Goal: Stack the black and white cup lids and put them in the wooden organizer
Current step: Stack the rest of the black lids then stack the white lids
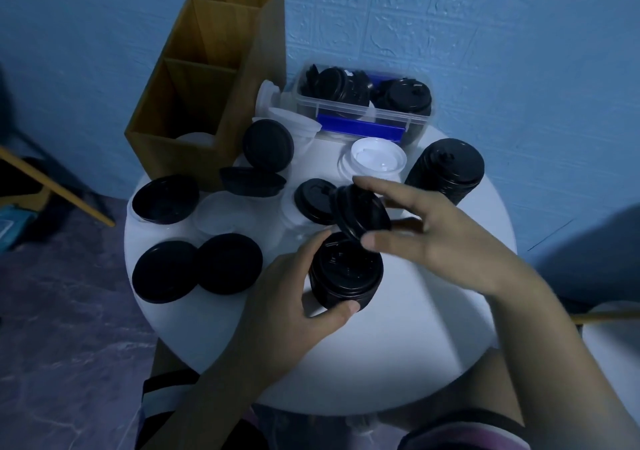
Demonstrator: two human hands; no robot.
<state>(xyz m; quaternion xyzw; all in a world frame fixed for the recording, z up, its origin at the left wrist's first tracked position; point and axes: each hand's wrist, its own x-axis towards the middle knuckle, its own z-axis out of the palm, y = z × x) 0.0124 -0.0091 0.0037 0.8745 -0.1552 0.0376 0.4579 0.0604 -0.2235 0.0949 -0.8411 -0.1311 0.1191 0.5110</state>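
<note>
**Black lid about to join the braced stack**

Nearest me, the left hand (294, 293) grips a short black lid stack (346, 273). The thumb sits on the near side and the fingers curl round the left, holding it upright over the white table (415, 345). I can't tell if its base touches the table. I read the grip as a brace, keeping the column steady for the next lid.

Just beyond, the right hand (433, 238) pinches a single black lid (362, 212) between thumb and forefinger, the other fingers loosely spread. The lid is tilted, with its low edge at the stack's far rim, probably to seat one edge first.

To the left lie loose black lids (164, 271), unsorted. Farther on are a white lid stack (375, 162) and, to the right, a taller black stack (446, 169), likely parked until loading.

Farthest away, a clear box (367, 113) holds more black lids. The wooden organizer (207, 85) stands far left with white lids in its nearest compartment. I see no black ones in it.
</note>
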